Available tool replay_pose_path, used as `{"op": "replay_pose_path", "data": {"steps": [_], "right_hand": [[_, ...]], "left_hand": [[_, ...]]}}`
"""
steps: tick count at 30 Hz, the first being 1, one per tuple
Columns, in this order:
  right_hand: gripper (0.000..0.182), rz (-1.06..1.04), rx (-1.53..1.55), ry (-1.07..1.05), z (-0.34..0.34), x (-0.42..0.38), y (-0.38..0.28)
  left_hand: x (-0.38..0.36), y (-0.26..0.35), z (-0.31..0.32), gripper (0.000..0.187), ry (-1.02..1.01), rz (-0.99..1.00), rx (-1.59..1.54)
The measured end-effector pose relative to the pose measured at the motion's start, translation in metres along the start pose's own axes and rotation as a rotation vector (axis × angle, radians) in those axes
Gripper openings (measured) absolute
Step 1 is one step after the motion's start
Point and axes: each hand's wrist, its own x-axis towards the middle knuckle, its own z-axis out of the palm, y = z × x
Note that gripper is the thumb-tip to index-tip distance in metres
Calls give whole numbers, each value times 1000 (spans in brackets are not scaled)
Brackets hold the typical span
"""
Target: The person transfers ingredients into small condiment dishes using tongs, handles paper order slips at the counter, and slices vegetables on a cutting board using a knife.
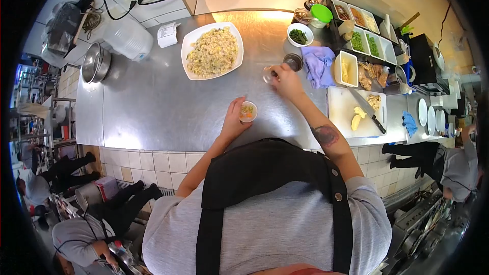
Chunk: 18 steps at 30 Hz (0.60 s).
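My left hand [233, 119] cups a small white sauce cup [248, 111], steadying it upright on the steel tabletop [153, 102]. My right hand [288, 81] pinches a small clear glass cup [269, 74], fingers closed on its rim.

The table [153, 107] is brushed metal, smooth, with a bright glare near the top centre. The square plate [189, 40] on it looks like glossy white ceramic. At upper left sit shiny metal bowls [94, 63]. Right of centre lie a soft purple cloth [318, 63] and a matt white plastic cutting board [341, 112].
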Motion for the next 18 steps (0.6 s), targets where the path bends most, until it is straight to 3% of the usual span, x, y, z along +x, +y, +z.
{"op": "replay_pose_path", "data": {"steps": [3,6,13,18], "right_hand": [[24,40,18,139,-36,14,3],[24,137,-168,82,-40,25,38],[22,225,-201,-64,-38,35,49],[56,121,-294,-111,-54,35,36]], "left_hand": [[1,-3,-6,93,-44,44,-18],[2,-8,-3,91,-30,73,-37],[22,-8,9,83,75,80,-54],[88,15,25,83,161,48,-69]]}}
